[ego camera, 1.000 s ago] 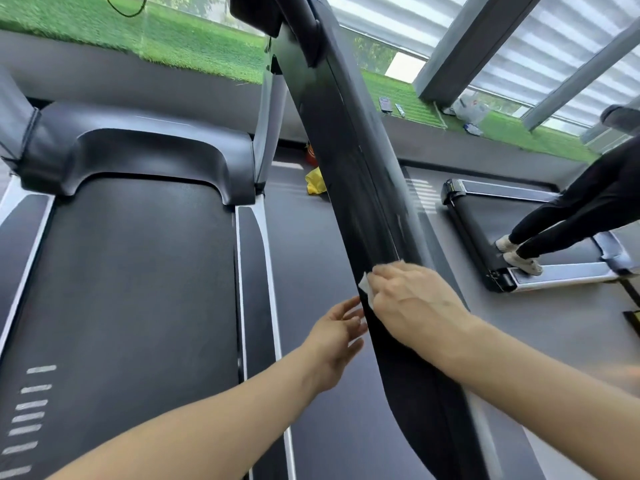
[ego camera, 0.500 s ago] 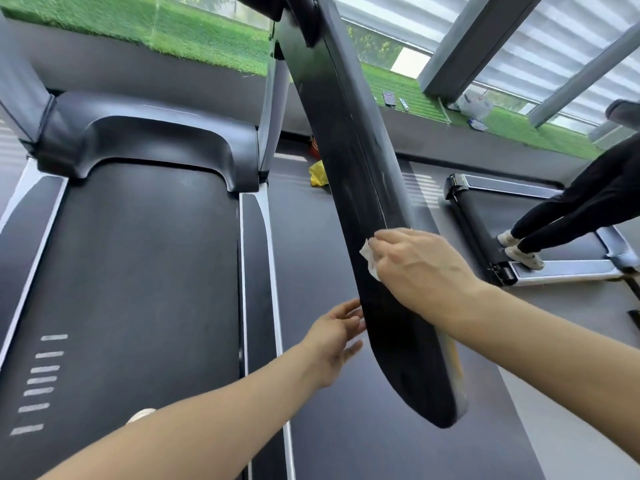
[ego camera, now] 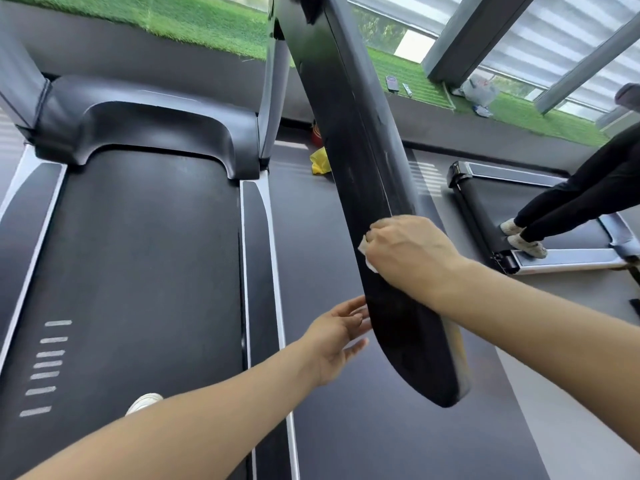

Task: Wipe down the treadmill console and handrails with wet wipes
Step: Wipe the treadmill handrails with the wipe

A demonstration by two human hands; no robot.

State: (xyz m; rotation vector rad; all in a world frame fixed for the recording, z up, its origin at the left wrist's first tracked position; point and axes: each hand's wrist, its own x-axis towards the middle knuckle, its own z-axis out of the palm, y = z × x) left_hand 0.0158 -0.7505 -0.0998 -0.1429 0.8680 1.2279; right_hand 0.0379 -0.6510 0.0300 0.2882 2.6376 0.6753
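Observation:
A long black handrail (ego camera: pixel 349 126) of the treadmill slants from the top centre down to its rounded end at lower right. My right hand (ego camera: pixel 412 254) lies over the rail's lower part and holds a white wet wipe (ego camera: pixel 364 248) against its surface; only a corner of the wipe shows under the fingers. My left hand (ego camera: pixel 337 336) hovers beside the rail's left edge, fingers relaxed and straight, holding nothing. The console is out of view above.
The treadmill belt (ego camera: pixel 138 271) and its motor cover (ego camera: pixel 145 123) fill the left. A yellow cloth (ego camera: pixel 320 162) lies on the dark floor behind the rail. Another person (ego camera: pixel 581 199) stands on a second treadmill (ego camera: pixel 491 209) at right. Artificial grass lines the window ledge.
My right hand with the wipe has slid up along the handrail from nearer its end. The view has tilted so the rail's rounded end now shows. My left hand stays beside the rail.

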